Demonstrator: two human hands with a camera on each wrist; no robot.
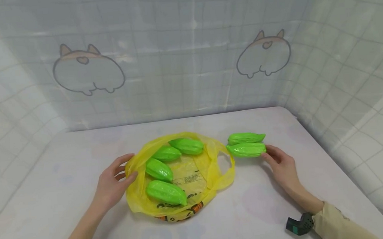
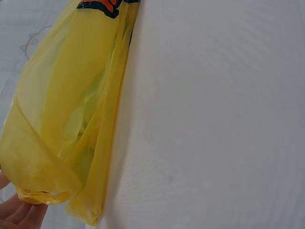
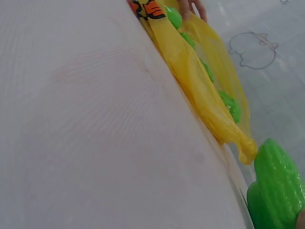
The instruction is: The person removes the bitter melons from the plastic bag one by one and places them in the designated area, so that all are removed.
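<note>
A yellow plastic bag [image 1: 182, 172] lies spread on the table with its mouth wide. Inside are several glossy green bitter melons [image 1: 166, 192], ribbed and pointed at one end. My left hand [image 1: 113, 182] pinches the bag's left rim, thumb over the edge and fingers outside; in the left wrist view fingers [image 2: 21, 214] show at the bag's folded end. To the right of the bag, two more bitter melons lie side by side. The blunt end of the nearer melon [image 1: 247, 150] is between the thumb and fingers of my right hand [image 1: 281, 165]. The farther melon [image 1: 245, 137] lies against it.
The white table [image 1: 253, 212] has a back edge close to a tiled-pattern curtain [image 1: 180, 60] with cartoon animal outlines. Similar sheeting [image 1: 362, 102] rises on the right and left. A bag handle loop [image 1: 227, 167] reaches toward the two melons on the right.
</note>
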